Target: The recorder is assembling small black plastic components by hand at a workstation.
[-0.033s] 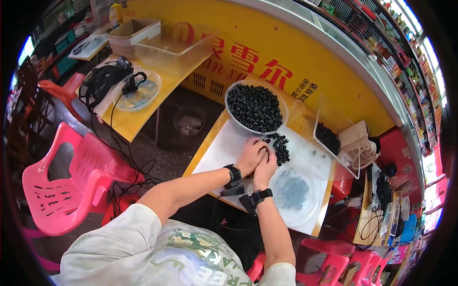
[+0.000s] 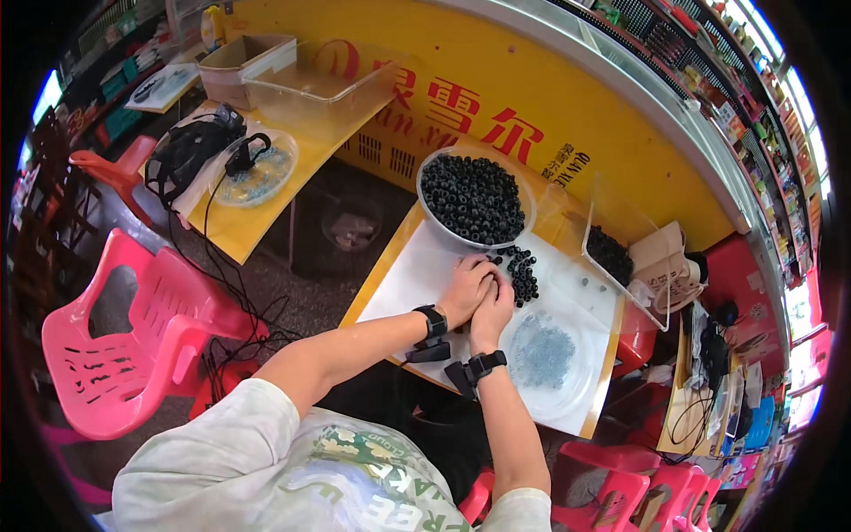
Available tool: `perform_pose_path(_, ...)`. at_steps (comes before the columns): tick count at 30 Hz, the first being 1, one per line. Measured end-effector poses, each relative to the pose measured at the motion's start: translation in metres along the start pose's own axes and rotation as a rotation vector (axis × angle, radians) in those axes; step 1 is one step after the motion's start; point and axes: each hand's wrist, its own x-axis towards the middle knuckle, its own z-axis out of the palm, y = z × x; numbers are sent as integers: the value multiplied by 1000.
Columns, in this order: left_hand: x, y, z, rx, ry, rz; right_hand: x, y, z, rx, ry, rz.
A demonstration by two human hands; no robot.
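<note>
My left hand [image 2: 464,293] and my right hand [image 2: 493,312] are pressed together over the white table top [image 2: 399,293], fingers curled inward. Whatever lies between them is hidden. Just beyond the fingertips is a loose cluster of small black round pieces [image 2: 523,277], some with a hole showing. Behind it stands a round translucent tub [image 2: 429,223] heaped with the same black pieces [image 2: 474,199]. To the right of my right hand, a clear round tray [image 2: 567,403] holds a spread of tiny clear bluish pieces [image 2: 542,350].
A clear bin [image 2: 660,306] at the table's right holds more black pieces. On the left, a second yellow table [image 2: 239,239] carries a black bag [image 2: 184,155], a clear plastic bin [image 2: 310,93] and a carton [image 2: 235,80]. A pink chair [image 2: 115,381] and trailing black cables stand nearby.
</note>
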Motion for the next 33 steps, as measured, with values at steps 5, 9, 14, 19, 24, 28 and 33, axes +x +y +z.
perform_pose_path(5,4,-1,-15,121,-90,-15,4,-1,-4,-77,-75,-86)
perform_pose_path(9,-3,4,-29,206,-89,-24,8,5,-7,-99,-52,-99)
perform_pose_path(14,-16,6,-53,240,-207,-49,14,-11,-21,96,-73,45)
perform_pose_path(19,-26,3,-77,68,-257,-198,5,-41,-49,455,-81,158)
perform_pose_path(24,-46,20,-106,-30,-190,-262,-32,-62,-94,538,-342,326)
perform_pose_path(28,-59,33,-119,41,-229,-277,-69,-68,-121,484,-447,372)
perform_pose_path(33,-64,33,-119,93,-206,-208,-93,-91,-157,375,-548,382)
